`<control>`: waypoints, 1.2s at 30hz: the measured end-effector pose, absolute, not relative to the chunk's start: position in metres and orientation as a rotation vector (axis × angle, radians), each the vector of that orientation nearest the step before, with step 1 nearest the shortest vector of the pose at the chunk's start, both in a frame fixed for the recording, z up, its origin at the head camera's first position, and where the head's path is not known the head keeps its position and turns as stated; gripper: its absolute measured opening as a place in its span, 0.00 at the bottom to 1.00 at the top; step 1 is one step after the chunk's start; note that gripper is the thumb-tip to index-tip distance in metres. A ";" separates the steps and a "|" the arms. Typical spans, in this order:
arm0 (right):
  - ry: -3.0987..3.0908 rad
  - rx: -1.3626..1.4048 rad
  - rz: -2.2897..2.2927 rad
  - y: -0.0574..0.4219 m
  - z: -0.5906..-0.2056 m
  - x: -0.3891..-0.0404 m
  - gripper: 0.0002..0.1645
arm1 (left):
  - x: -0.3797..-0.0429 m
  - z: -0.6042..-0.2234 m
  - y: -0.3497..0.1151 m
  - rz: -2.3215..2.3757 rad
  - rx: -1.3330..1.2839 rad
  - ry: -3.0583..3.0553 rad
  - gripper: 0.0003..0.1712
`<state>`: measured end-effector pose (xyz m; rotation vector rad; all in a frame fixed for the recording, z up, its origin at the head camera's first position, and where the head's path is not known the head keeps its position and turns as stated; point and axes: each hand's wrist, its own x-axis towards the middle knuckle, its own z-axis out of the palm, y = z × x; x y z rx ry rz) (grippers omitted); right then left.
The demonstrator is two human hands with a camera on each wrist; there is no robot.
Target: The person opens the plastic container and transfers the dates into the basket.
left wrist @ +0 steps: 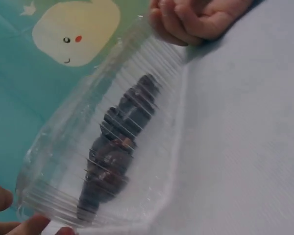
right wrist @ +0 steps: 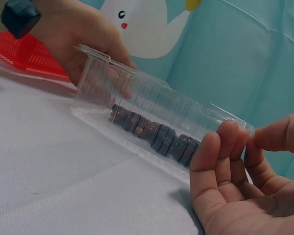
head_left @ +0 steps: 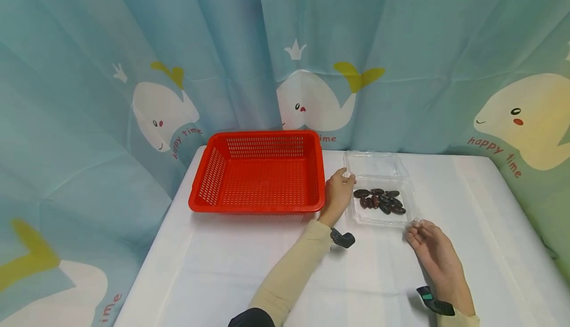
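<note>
A clear plastic clamshell box (head_left: pixel 378 221) lies on the table with its lid (head_left: pixel 376 164) folded back toward the curtain. Inside are several dark, glossy, oblong dates (head_left: pixel 392 203), a few of them redder, grouped in the middle. My left hand (head_left: pixel 339 193) pinches the box's left rim near the lid hinge; its thumb (left wrist: pixel 0 199) and fingertips show at that rim in the left wrist view. At the near right corner, my right hand (head_left: pixel 436 255) pinches the rim between thumb and index finger, palm turned up, as the right wrist view shows.
A red plastic basket (head_left: pixel 258 210) with slotted walls stands left of the box, close beside my left hand. Both sit on a white-covered table (head_left: pixel 213 267). A blue-green curtain (head_left: pixel 423 30) printed with whales hangs along the far edge and both sides.
</note>
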<state>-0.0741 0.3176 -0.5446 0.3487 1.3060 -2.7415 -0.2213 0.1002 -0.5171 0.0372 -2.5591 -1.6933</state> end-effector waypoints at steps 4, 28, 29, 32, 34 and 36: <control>1.198 0.378 -2.744 0.320 -0.542 -0.073 0.10 | -0.214 -0.515 0.095 -1.611 -0.059 -2.599 0.23; 1.283 0.599 -2.697 0.332 -0.524 -0.080 0.14 | -0.193 -0.478 0.092 -0.623 -1.027 -2.823 0.19; 1.277 0.609 -2.693 0.332 -0.524 -0.080 0.14 | -0.194 -0.478 0.093 -0.610 -1.105 -2.817 0.20; 1.255 0.613 -2.695 0.333 -0.526 -0.081 0.14 | -0.197 -0.479 0.096 -0.595 -1.312 -2.791 0.21; 1.250 0.589 -2.706 0.334 -0.528 -0.080 0.15 | -0.199 -0.481 0.099 -0.592 -1.392 -2.785 0.21; 1.245 0.541 -2.737 0.333 -0.530 -0.080 0.17 | -0.201 -0.484 0.102 -0.586 -1.433 -2.797 0.21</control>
